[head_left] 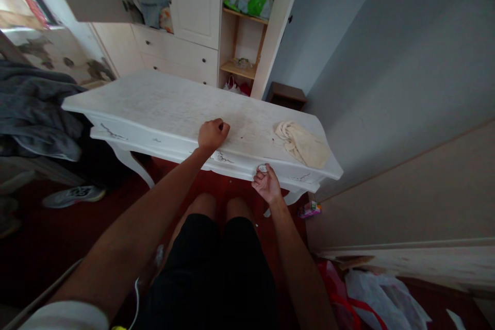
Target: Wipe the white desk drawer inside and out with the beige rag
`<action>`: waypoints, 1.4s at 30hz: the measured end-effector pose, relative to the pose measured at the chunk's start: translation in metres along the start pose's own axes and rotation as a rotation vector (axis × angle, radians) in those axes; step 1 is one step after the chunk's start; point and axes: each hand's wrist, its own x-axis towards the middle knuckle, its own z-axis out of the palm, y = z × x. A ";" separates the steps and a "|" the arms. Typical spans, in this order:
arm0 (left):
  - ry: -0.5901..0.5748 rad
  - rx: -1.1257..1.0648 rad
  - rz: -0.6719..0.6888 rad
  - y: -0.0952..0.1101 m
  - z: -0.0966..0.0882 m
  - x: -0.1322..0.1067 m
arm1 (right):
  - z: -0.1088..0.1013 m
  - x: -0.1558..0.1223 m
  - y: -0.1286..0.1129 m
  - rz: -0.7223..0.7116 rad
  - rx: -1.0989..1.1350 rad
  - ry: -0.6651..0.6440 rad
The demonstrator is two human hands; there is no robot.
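Observation:
My left hand (213, 134) is closed in a fist on the top of a white table (154, 95), near its front edge. A dark gap shows at the curled fingers; what is inside, if anything, is hidden. Lower and to the right, my right hand (267, 184) is turned palm up in front of the table's drawer front. Its thumb and fingers close on a small whitish roundish piece (263, 168); whether this is fixed to the drawer I cannot tell. A crumpled cream cloth (303, 144) lies on the tabletop at the right. Small dark specks lie between.
Behind the table stands a white wardrobe (196, 2) with drawers and shelves. Dark clothing (34, 103) is piled at the left, above a grey shoe (74, 196). A pink box (310, 210) and plastic bags (381, 296) lie on the red floor at the right, by the wall.

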 end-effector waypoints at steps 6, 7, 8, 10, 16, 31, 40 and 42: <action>-0.013 0.002 -0.006 0.002 -0.002 0.000 | 0.003 -0.007 0.004 -0.007 0.011 -0.002; -0.011 -0.001 -0.005 0.002 -0.002 0.000 | 0.003 -0.008 0.005 -0.008 0.009 -0.002; -0.009 -0.005 -0.004 0.001 -0.002 0.001 | 0.003 -0.010 0.006 -0.008 0.007 -0.004; -0.004 -0.010 -0.003 0.001 -0.001 0.001 | 0.004 -0.014 0.008 -0.011 -0.002 -0.011; 0.005 0.000 0.005 -0.001 0.001 0.001 | 0.002 -0.033 0.017 -0.029 -0.024 -0.019; -0.004 0.019 -0.010 -0.001 0.001 0.001 | -0.006 -0.097 0.058 -0.101 -0.091 -0.011; -0.006 0.033 -0.014 0.000 0.000 0.001 | -0.007 -0.130 0.084 -0.094 -0.150 0.049; -0.008 0.040 -0.015 0.001 0.000 0.001 | -0.008 -0.136 0.087 -0.079 -0.165 0.055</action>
